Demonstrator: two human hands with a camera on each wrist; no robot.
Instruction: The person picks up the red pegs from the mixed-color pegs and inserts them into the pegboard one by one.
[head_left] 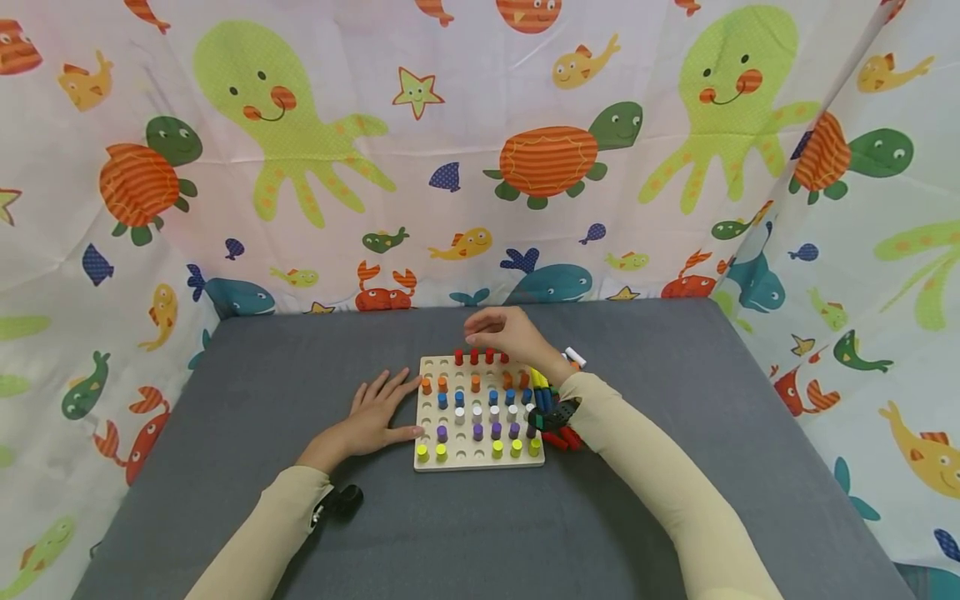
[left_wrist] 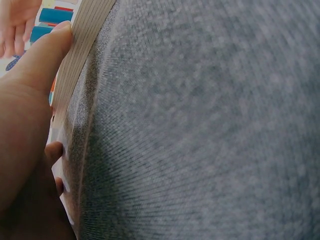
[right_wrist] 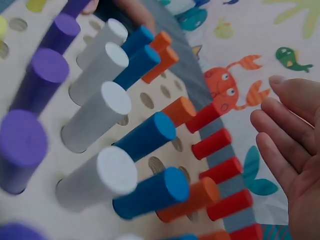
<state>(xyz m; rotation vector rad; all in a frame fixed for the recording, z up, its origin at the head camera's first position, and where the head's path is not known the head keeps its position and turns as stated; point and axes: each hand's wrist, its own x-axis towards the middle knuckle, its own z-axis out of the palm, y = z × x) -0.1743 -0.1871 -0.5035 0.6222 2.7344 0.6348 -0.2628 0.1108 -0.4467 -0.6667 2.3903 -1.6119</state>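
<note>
Pegboard touched by left hand

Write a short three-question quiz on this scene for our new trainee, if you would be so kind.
1. On the pegboard, which colour stands in the row nearest the bottom of the head view?
2. True or false: the left hand is gripping a peg.
3. Which row lies nearest the fingertips of the right hand: A) purple, B) red or C) white?

Key:
1. Yellow pegs.
2. False: its thumb touches the pegboard's edge.
3. B, the red pegs.
</note>
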